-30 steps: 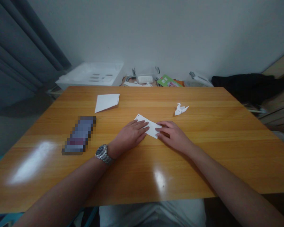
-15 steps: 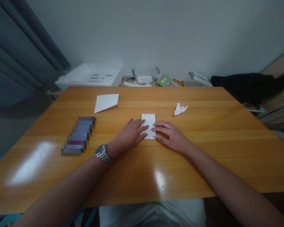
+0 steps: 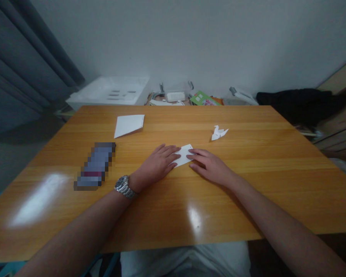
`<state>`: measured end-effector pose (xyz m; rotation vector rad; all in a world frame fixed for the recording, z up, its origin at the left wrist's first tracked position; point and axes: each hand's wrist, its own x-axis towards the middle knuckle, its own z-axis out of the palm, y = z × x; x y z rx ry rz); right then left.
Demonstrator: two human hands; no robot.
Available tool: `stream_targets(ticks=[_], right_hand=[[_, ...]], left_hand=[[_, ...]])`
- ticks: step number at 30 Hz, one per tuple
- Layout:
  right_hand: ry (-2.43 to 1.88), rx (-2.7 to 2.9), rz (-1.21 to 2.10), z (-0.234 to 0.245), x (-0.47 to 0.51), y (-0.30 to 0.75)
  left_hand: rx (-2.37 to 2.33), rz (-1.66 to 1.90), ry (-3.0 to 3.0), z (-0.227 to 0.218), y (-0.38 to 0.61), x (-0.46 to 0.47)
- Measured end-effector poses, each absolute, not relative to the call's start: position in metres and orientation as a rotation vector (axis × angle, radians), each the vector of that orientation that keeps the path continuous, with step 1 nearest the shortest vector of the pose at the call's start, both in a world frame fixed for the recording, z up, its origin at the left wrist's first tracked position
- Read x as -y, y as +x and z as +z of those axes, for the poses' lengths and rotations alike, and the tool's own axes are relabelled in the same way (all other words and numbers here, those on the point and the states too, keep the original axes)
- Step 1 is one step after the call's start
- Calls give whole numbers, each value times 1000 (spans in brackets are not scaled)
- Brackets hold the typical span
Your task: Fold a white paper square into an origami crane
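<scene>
A small white sheet of paper (image 3: 183, 154) with a row of holes along one edge lies turned at an angle on the wooden table. From the left, my left hand (image 3: 159, 163) rests its outstretched fingers on the paper's edge; a metal watch is on that wrist. My right hand (image 3: 209, 164) reaches in from the other side, fingers spread, with some fingertips on the paper's right part. Both hands partly cover the sheet. Beyond my right hand stands a folded white paper bird (image 3: 219, 132).
A folded white paper (image 3: 129, 125) lies at the far left of the table (image 3: 150, 215). Nearer is a pixelated, phone-like object (image 3: 95, 166). Behind the table are a white tray-like box (image 3: 112, 90), a green booklet (image 3: 204, 98) and a dark cloth (image 3: 300, 104).
The small sheet has rotated clockwise, so its holed edge has swung from the far side toward my right hand. My hands have barely shifted.
</scene>
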<state>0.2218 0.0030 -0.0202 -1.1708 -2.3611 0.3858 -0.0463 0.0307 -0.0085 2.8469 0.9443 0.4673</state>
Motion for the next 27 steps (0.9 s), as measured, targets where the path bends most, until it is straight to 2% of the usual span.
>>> stream_targets(ticks=[8,27], right_hand=[[-1144,2386,324,-22,-7,226],[-1069,2366,511,-13,-6,223]], left_hand=[[-1012,436,2833,-9,-44,-30],[-1064,432,2818,-4,-42,-28]])
